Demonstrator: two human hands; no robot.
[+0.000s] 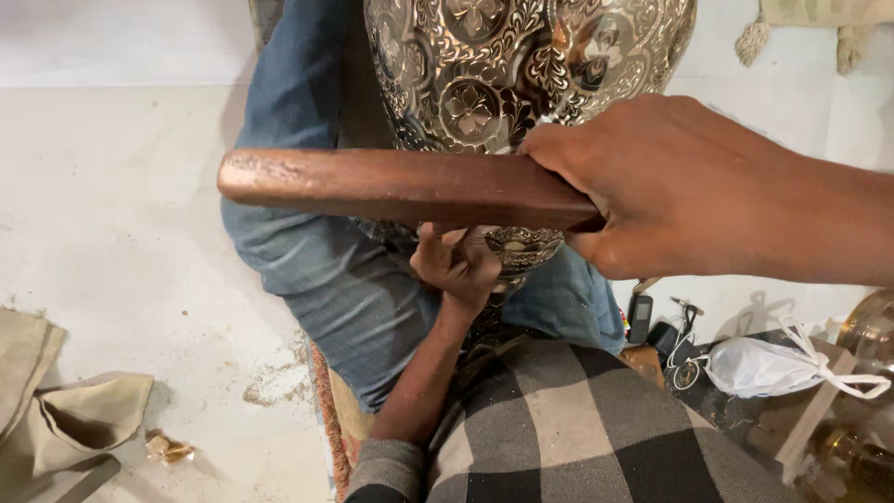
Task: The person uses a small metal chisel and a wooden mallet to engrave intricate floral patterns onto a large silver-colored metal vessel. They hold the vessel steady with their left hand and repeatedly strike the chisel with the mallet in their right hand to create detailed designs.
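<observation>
The person wears blue jeans and a grey-and-black checked top with ribbed cuffs.

Engraved metal vessel (521,74) cut off by the top edge, its lower part hidden behind the wooden stick (400,186), fingertips of left hand (458,264) hidden under the vessel, right hand (670,186) forearm cut by right edge, small items beside white bag (759,365) too small to tell

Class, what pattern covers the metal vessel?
Engraved floral medallions with leafy scrollwork cover the silvery metal vessel, seen in the head view.
</observation>
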